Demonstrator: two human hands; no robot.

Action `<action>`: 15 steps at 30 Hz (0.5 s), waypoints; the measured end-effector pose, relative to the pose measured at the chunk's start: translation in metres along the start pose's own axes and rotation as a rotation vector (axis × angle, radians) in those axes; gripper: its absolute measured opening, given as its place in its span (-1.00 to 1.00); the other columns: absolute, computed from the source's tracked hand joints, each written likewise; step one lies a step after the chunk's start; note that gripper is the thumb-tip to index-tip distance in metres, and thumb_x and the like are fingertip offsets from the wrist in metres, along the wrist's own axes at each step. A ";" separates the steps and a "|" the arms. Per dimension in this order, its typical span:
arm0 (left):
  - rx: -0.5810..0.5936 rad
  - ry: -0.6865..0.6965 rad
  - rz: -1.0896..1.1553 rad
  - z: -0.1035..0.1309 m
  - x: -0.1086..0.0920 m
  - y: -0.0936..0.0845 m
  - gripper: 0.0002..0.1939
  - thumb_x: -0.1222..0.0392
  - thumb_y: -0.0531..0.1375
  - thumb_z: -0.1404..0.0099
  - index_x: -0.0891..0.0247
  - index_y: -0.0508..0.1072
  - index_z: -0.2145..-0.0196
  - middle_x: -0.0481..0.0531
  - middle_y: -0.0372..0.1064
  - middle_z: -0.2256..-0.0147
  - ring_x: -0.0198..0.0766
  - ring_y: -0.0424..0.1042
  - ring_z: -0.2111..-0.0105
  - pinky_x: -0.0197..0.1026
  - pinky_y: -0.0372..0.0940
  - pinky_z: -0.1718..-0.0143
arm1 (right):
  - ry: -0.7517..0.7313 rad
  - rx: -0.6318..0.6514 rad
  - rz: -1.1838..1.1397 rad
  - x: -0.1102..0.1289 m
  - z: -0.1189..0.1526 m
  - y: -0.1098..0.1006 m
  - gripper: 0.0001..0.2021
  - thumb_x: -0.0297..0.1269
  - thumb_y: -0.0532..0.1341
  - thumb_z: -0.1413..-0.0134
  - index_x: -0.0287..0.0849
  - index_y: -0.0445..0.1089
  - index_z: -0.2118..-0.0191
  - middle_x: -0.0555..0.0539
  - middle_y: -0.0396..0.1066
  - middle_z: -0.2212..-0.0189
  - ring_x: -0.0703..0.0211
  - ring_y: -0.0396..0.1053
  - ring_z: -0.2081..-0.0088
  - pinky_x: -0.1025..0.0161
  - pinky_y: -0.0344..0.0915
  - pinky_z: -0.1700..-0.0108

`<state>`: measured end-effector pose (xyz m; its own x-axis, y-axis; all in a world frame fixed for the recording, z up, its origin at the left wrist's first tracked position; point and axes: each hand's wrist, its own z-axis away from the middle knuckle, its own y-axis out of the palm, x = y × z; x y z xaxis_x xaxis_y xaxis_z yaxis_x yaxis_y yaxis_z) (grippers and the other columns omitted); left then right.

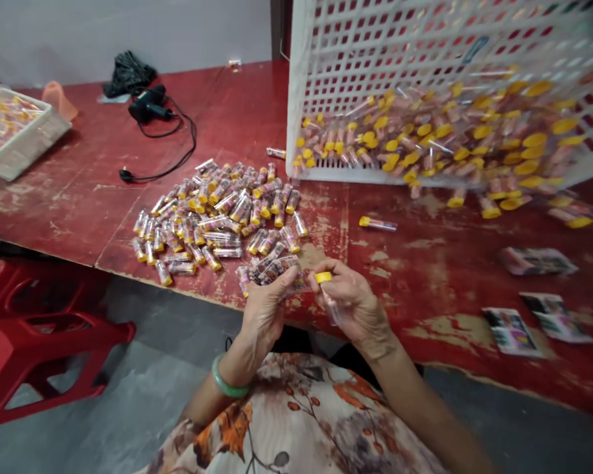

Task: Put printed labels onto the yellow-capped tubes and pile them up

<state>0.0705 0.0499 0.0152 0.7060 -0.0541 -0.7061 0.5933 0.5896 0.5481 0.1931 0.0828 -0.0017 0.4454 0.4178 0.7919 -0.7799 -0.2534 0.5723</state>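
Close to the body, over the counter (425, 276) edge, the left hand (267, 309) pinches a printed label (277, 268) flat while the right hand (353, 306) grips a clear yellow-capped tube (326, 289) upright beside it, wrists bent inward. Beyond lies a pile of labelled tubes (217, 214); farther right, a tilted white basket (425, 92) of unlabelled tubes

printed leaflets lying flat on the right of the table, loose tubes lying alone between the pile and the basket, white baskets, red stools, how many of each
printed leaflets: 3
loose tubes lying alone: 2
white baskets: 2
red stools: 1, with part of another red thing behind it that I cannot tell
total: 8
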 end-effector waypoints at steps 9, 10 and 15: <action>0.073 -0.079 -0.056 0.014 0.012 0.003 -0.67 0.30 0.41 0.10 0.33 0.51 0.31 0.02 0.54 0.36 -0.28 0.49 0.41 -0.24 0.38 0.28 | -0.170 -0.102 0.418 0.002 0.005 -0.008 -0.94 -0.33 0.31 0.21 -0.18 0.47 0.50 0.06 0.35 0.54 0.32 0.26 0.47 0.35 0.21 0.39; 0.077 -0.083 -0.059 0.013 0.013 0.003 -0.66 0.30 0.42 0.10 0.32 0.51 0.30 0.02 0.54 0.35 -0.27 0.50 0.40 -0.23 0.38 0.28 | -0.178 -0.091 0.441 0.004 0.003 -0.010 -0.95 -0.33 0.31 0.20 -0.18 0.47 0.51 0.06 0.35 0.55 0.33 0.25 0.47 0.35 0.20 0.39; 0.057 -0.076 -0.093 0.008 0.012 0.002 -0.60 0.29 0.45 0.17 0.33 0.53 0.30 0.05 0.55 0.36 -0.23 0.51 0.41 -0.20 0.40 0.30 | -0.165 -0.124 0.376 0.018 0.004 -0.023 -0.84 -0.26 0.32 0.12 -0.13 0.50 0.32 0.04 0.39 0.48 0.35 0.25 0.49 0.39 0.19 0.47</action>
<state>0.0831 0.0435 0.0111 0.6728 -0.1688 -0.7203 0.6771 0.5327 0.5076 0.2209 0.0924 -0.0002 0.1763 0.1687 0.9698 -0.9440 -0.2501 0.2151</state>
